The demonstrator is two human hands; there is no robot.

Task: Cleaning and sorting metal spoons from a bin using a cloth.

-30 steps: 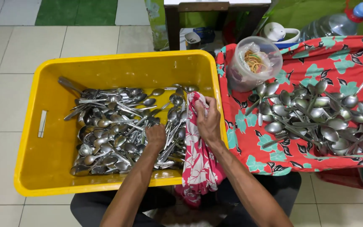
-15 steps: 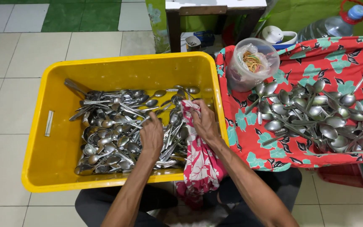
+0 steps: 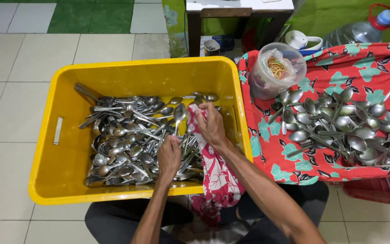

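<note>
The left hand [image 3: 169, 151] was over the heap of spoons [image 3: 127, 144] in the yellow crate [image 3: 59, 171], its fingers closed on the handle of one spoon [image 3: 178, 115] whose bowl stood raised above the heap, pointing away from the person. The right hand [image 3: 211, 126] was just beside it, near the crate's right wall, fingers gathered round the upper end of a red-and-white flowered cloth [image 3: 215, 176]. The raised spoon's bowl lay close to that bunched end of the cloth; whether they touched could not be told. The rest of the cloth hung over the crate's near rim and down onto the person's lap.

The heap filled the middle and near part of the crate, the spoons lying crossed in all directions, with bare yellow floor showing along the left side and the far wall. The crate stood on a pale tiled floor [image 3: 5, 113].

To the right, touching the crate's side, was a surface covered with a red cloth printed with green flowers [image 3: 366, 58]. On it lay a second pile of spoons [image 3: 339, 126], spread loosely. At its far left corner stood a clear plastic tub [image 3: 277, 68] holding rubber bands in a thin bag. Behind that were a white cup [image 3: 299, 39] and a large water bottle [image 3: 362, 29] with a blue cap.
</note>
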